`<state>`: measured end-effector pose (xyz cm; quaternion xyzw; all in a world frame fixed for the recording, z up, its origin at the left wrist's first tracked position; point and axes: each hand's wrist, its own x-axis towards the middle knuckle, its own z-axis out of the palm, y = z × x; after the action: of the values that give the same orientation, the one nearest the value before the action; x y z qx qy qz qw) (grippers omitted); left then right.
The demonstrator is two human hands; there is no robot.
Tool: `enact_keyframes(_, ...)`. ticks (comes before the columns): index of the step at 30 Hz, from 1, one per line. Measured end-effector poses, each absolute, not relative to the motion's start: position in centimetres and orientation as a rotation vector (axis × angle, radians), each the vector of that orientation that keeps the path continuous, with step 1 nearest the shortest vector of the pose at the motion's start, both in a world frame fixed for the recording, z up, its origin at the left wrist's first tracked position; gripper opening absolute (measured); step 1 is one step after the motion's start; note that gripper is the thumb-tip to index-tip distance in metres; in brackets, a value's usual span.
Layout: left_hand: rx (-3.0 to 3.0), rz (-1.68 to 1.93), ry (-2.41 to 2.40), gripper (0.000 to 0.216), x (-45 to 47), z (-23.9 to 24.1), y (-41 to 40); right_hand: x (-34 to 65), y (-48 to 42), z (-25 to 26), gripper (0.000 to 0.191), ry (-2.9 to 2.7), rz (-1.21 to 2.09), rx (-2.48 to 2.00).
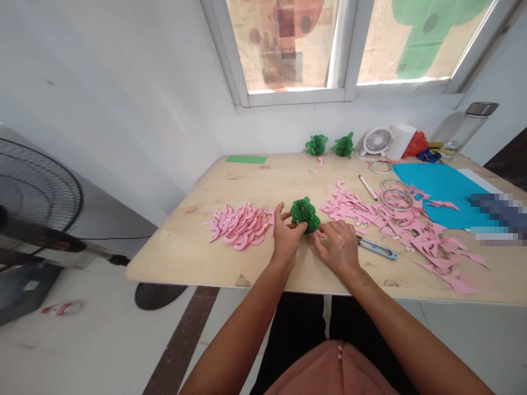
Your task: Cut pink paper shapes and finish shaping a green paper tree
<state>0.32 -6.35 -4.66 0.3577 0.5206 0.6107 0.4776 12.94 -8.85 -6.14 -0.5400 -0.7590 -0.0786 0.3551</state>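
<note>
A green paper pom-pom (304, 214) with layered, petal-like edges is between my hands, just above the front part of the wooden table. My left hand (286, 233) grips it from the left, thumb at its lower front and fingers behind. At its lower right edge, my right hand (338, 244) has its fingertips pinched together at the petals; what exactly they hold is too small to see. Left of my hands lies a heap of cut pink paper pieces (242, 225). A pair of blue-handled thread snips (376, 248) lies beside my right hand, the blade end partly hidden.
Pink paper scraps (428, 236) spread across the right side, with metal rings (396, 198) and a white pen (368, 187) among them. Blue sheets (436, 192) lie farther right. Two more green pom-poms (316, 145), a small white fan (377, 141) and a glass bottle (469, 129) stand at the back.
</note>
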Motion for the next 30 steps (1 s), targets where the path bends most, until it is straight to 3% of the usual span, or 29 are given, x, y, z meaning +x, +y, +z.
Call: enact_keyframes(30,0.868,1.469,1.286,0.085,0.1,-5.0,-6.2,13.9,-7.3,-7.8,0.018,-1.787,0.057,-1.497)
